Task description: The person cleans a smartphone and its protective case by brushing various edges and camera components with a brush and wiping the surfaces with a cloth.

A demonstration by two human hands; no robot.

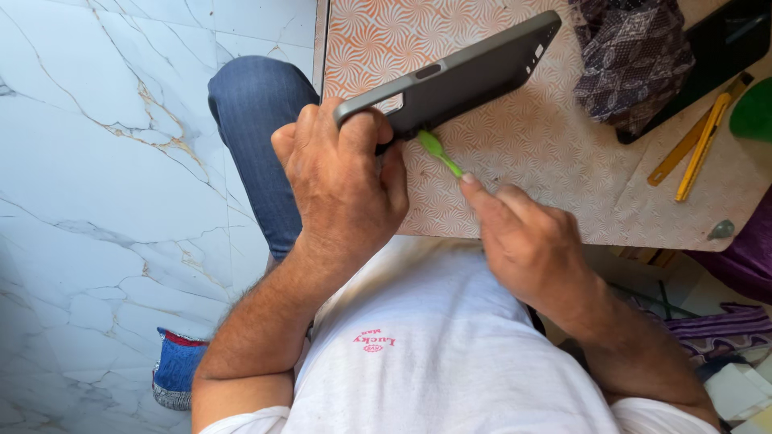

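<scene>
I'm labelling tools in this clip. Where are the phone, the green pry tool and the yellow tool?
phone (pixel 474 76), head view, on its dark back panel.
green pry tool (pixel 438 151), head view, on its flat blade by the phone's edge.
yellow tool (pixel 701 149), head view, on its shaft.

The left hand (pixel 342 181) covers the lower end of the dark phone (pixel 458 76), so that corner cannot be seen. The green tool (pixel 438 151) vanishes into the right hand (pixel 527 241); its handle is hidden. At the upper right, the frame edge cuts off a patterned cloth (pixel 631 56), a black tray (pixel 724 48) and a green object (pixel 756 112).
</scene>
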